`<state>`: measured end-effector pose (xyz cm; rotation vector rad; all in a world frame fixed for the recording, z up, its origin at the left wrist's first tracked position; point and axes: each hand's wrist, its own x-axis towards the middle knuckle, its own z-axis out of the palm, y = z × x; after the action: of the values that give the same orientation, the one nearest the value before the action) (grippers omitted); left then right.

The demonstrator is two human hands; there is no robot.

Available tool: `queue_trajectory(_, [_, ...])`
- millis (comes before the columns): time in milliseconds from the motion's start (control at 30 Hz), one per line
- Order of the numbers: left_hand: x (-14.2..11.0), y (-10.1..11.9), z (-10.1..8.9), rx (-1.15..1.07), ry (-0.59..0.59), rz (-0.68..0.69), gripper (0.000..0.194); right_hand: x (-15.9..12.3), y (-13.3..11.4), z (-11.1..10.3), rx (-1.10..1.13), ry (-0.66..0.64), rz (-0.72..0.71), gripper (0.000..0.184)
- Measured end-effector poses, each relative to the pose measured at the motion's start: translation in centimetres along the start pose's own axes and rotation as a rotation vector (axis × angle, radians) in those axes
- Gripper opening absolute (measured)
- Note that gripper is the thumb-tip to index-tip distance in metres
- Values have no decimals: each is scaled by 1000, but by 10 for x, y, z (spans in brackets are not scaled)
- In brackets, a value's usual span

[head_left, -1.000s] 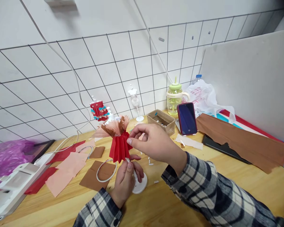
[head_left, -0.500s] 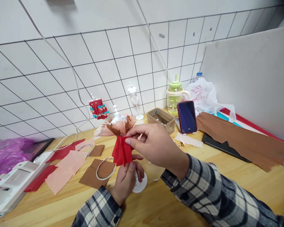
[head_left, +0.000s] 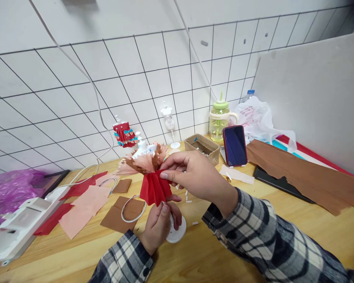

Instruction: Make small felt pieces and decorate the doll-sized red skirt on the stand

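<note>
Below the right hand (head_left: 197, 175), which pinches the red pleated paper (head_left: 153, 190) — seemingly to control its folds — the left hand (head_left: 157, 224) grips the white stand (head_left: 177, 236), likely for steadiness.

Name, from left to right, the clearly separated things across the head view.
Purple plastic → figure in a red dress → bare white dress form → open box → phone → long brown sheet.

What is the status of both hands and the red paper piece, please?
Right fingers pinching red pleated paper at its upper edge. Left hand just below, around the stand. Nothing visible blocking either hand.
</note>
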<state>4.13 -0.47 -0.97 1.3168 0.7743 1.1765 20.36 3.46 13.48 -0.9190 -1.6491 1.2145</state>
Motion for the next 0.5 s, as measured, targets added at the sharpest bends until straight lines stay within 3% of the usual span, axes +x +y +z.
queue_trajectory(167, [-1,-3,-1,-4,-13,8,46,-3,-4,1,-57,11,-63,8])
queue_trajectory(500, [0,-1,1,64,16,26,46,-4,-4,12,30,89,-9,5])
